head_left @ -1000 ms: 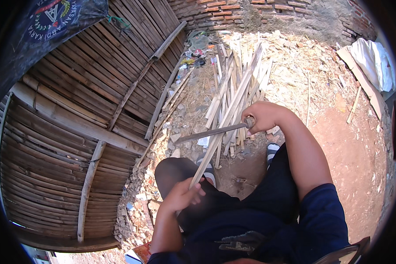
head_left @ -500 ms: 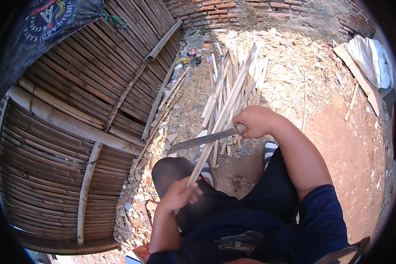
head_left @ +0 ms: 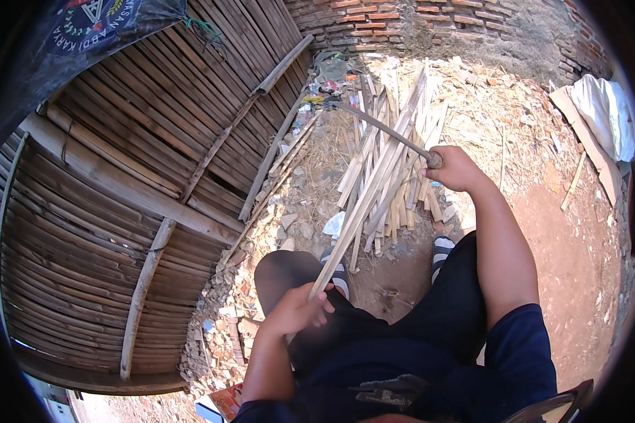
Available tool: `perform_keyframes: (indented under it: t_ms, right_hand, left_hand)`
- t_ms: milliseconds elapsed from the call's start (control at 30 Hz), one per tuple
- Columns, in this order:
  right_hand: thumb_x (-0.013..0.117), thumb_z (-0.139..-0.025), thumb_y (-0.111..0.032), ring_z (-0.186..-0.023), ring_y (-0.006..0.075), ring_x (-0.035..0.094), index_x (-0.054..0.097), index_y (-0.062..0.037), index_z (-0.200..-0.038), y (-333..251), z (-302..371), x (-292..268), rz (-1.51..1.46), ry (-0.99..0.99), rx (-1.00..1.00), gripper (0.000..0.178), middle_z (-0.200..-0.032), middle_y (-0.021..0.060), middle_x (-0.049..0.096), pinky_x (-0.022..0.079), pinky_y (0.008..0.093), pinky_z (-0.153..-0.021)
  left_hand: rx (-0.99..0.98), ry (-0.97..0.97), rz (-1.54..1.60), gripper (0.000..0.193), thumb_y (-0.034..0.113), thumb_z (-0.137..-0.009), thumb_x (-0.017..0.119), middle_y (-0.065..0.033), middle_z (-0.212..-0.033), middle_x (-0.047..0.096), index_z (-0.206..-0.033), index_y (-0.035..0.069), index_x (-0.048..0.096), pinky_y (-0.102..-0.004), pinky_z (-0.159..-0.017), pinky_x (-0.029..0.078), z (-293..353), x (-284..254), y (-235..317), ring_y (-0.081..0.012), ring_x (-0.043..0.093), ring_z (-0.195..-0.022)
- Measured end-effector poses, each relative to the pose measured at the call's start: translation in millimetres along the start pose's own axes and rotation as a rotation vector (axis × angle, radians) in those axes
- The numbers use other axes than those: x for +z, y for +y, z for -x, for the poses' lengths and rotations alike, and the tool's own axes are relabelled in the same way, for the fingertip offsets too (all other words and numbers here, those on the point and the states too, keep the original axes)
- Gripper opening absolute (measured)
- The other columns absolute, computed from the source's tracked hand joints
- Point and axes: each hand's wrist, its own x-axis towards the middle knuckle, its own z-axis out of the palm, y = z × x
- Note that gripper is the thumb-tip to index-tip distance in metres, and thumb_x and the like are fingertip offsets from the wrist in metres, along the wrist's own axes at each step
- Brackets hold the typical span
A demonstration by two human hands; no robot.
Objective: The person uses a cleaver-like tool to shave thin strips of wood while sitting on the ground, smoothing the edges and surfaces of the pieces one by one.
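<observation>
My left hand (head_left: 300,310) is closed round the near end of a long bamboo strip (head_left: 351,237), beside my left knee. The strip slopes up and away to the far right, over a pile of similar strips (head_left: 401,201). My right hand (head_left: 453,169) grips the handle of a machete (head_left: 384,129), out in front at arm's length. Its dark blade points to the far left and crosses above the far part of the held strip. Whether the blade touches the strip, I cannot tell.
A bamboo slat wall (head_left: 120,204) runs along the left, with a dark printed tarp (head_left: 113,35) over its top. Beyond the pile stands a brick wall (head_left: 466,25). White sacking (head_left: 600,113) lies at the far right. Rubble and straw cover the ground.
My right hand has moved the machete farther away along the strip, and its blade tip has swung up toward the far side. My left hand keeps its hold on the strip.
</observation>
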Motion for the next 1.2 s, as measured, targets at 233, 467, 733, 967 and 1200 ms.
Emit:
perform_keyframes:
  t_ms: [233,467,733,967,1200]
  right_hand:
    - [0.084,-0.080,-0.033,-0.102,0.0393,0.070,0.073,-0.0058,-0.119,-83,33,12,0.330,-0.498,-0.343,0.048,-0.100,0.0192,0.074,0.055,0.0471,-0.088]
    - [0.084,-0.082,-0.035,-0.099,0.0323,0.071,0.071,0.0019,-0.119,15,-20,0,-0.200,-0.080,0.175,0.053,-0.104,0.0210,0.073,0.054,0.0428,-0.088]
    - [0.084,-0.082,-0.034,-0.105,0.0377,0.071,0.074,-0.0061,-0.116,-32,13,5,0.110,-0.318,-0.139,0.045,-0.107,0.0228,0.074,0.055,0.0456,-0.092]
    - [0.086,-0.079,-0.035,-0.107,0.0387,0.069,0.073,-0.0059,-0.115,-49,11,5,0.132,-0.481,-0.254,0.048,-0.106,0.0194,0.074,0.054,0.0464,-0.091]
    - [0.084,-0.083,-0.032,-0.095,0.0297,0.073,0.070,0.0019,-0.123,11,-15,-7,-0.318,-0.036,0.252,0.054,-0.106,0.0211,0.073,0.058,0.0408,-0.083]
  left_hand:
    - [-0.008,0.007,-0.020,0.042,0.026,-0.111,0.052,-0.0107,-0.094,0.073,-0.140,-0.004,0.056,-0.0295,-0.068,0.058,4,1,-1,-0.0158,0.070,-0.075]
    - [-0.039,0.071,-0.007,0.041,0.025,-0.111,0.053,-0.0110,-0.094,0.073,-0.139,-0.005,0.056,-0.0299,-0.068,0.058,5,-1,2,-0.0160,0.069,-0.075]
    - [0.009,0.011,0.040,0.044,0.028,-0.111,0.052,-0.0106,-0.094,0.072,-0.140,-0.005,0.056,-0.0296,-0.068,0.059,2,0,-3,-0.0153,0.070,-0.074]
    - [0.025,0.003,-0.045,0.044,0.028,-0.112,0.052,-0.0098,-0.094,0.072,-0.141,-0.004,0.054,-0.0299,-0.068,0.059,4,0,-3,-0.0152,0.070,-0.074]
    - [0.012,0.011,-0.006,0.043,0.027,-0.112,0.051,-0.0107,-0.096,0.072,-0.142,-0.004,0.053,-0.0300,-0.068,0.059,4,-5,-6,-0.0156,0.070,-0.074]
